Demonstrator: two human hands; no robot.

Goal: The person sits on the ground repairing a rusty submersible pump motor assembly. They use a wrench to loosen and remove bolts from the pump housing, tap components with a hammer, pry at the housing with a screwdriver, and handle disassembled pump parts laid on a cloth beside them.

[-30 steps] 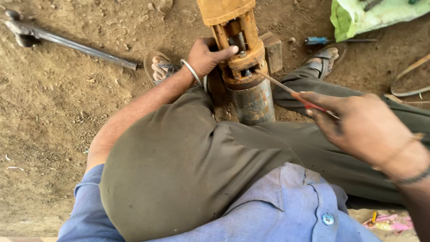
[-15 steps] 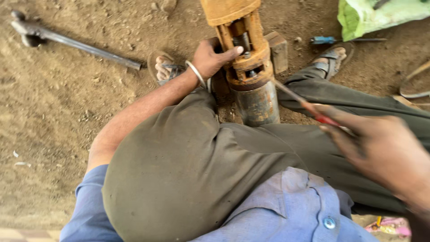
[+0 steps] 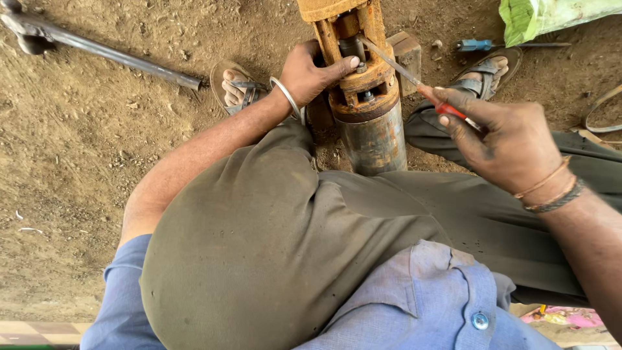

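We brace rusty orange pump body (image 3: pixel 363 78) upright between knees, left hand (image 3: pixel 311 71) wrapped around its flange. Right hand (image 3: pixel 512 142) clamped on red-handled screwdriver (image 3: pixel 414 78), tip inside housing window just beyond left thumb. Risk, we judge: tip slips, jabs thumb.

Even, diffuse daylight; scene moderately bright, no glare. Soft shadow cast on dirt ground (image 3: pixel 78 162) beside left forearm. Centre rendered sharp; rust texture on pump body (image 3: pixel 372 110) resolved. Slight softness noted at right hand (image 3: pixel 512 146). Wide-angle stretching seen toward frame edges.
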